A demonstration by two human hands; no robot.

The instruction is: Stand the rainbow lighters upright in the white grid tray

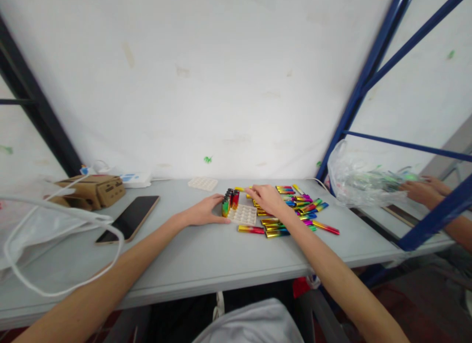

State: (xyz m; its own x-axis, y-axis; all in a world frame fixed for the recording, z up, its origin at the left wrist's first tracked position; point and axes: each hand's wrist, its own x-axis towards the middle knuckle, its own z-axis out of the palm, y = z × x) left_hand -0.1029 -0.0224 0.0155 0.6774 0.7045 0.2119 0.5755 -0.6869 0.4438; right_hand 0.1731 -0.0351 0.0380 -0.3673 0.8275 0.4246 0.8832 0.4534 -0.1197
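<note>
On the surface (199, 254), the gridded tray (246, 214) is best steadied by left hand (204, 211), fingers parted; right hand (268, 198), grip unclear.

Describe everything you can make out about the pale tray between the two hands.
The tray is small, cream-coloured and shallow, with a grid of rounded cells; it looks like moulded plastic. It lies flat on the grey table. Shiny multicoloured lighters stand upright at its left side, while cells show to their right. The left hand is at its left end, though exact contact is unclear. Its underside is hidden.
</note>
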